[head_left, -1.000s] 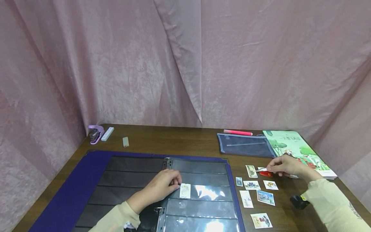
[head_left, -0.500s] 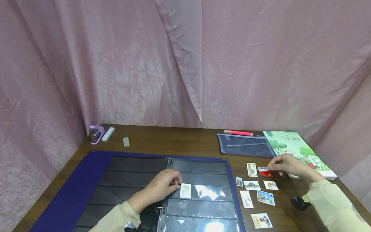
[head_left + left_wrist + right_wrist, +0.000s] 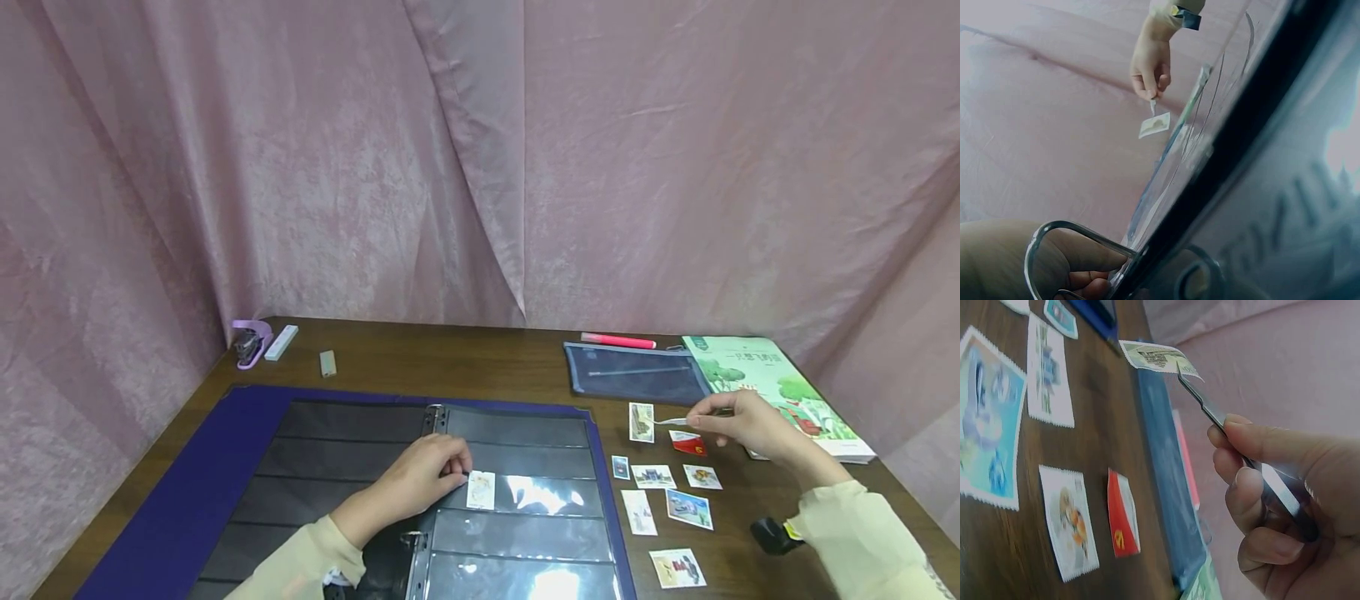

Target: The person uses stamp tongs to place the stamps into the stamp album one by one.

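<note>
My right hand (image 3: pixel 750 425) grips metal tweezers (image 3: pixel 1213 415), whose tips pinch the edge of a green-and-cream stamp (image 3: pixel 1157 357). In the left wrist view that stamp (image 3: pixel 1154 125) hangs clear of the table. My left hand (image 3: pixel 420 479) is on the open stamp album (image 3: pixel 172 467), thumb and fingers pinching the inner edge of its clear-pocket page (image 3: pixel 517 533) beside the metal ring (image 3: pixel 1079 228). A pale stamp (image 3: pixel 481 490) sits in the middle pocket row, right by the fingertips. Below the tweezers lies a red-and-white stamp (image 3: pixel 687 442).
Several more stamps, among them a blue one (image 3: pixel 689 509), lie right of the album. Behind are a mesh pouch (image 3: pixel 637 375), a red marker (image 3: pixel 618 340) and a green book (image 3: pixel 750 367). A purple stapler (image 3: pixel 252 343), white box (image 3: pixel 281 342) and eraser (image 3: pixel 327 363) stand back left.
The right hand has lifted the green-and-cream stamp off the table with the tweezers and moved it slightly up and left, uncovering the red stamp. The left hand stays put.
</note>
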`<state>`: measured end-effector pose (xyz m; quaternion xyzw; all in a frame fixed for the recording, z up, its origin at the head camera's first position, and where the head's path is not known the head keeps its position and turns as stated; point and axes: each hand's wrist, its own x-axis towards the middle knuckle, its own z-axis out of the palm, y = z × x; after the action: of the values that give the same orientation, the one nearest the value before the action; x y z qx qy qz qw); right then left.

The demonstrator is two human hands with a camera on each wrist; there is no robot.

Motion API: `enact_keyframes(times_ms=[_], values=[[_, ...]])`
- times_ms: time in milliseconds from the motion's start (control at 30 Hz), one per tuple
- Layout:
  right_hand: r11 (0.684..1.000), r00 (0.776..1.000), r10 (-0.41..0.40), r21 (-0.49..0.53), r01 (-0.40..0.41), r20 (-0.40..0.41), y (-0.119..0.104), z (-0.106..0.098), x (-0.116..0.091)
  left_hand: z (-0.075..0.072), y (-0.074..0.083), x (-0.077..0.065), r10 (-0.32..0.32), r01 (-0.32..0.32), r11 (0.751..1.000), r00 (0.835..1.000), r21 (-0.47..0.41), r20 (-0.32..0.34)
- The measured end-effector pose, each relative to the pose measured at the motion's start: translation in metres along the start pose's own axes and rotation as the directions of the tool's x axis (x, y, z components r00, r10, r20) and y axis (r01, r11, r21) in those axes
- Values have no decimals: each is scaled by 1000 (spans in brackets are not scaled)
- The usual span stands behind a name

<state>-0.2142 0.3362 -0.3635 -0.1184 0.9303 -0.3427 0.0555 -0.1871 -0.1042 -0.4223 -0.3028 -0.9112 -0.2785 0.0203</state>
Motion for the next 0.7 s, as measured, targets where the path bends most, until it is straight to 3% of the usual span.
enact_keyframes(times_ms=[533,700], values=[[987,990,-140,77,139,5,-43,32,1,0,0,1,8,-9,1000,1000,22,17],[984,989,-142,113,137,30,-56,45,6,-1,-1,1,19,-19,999,1000,35,18]])
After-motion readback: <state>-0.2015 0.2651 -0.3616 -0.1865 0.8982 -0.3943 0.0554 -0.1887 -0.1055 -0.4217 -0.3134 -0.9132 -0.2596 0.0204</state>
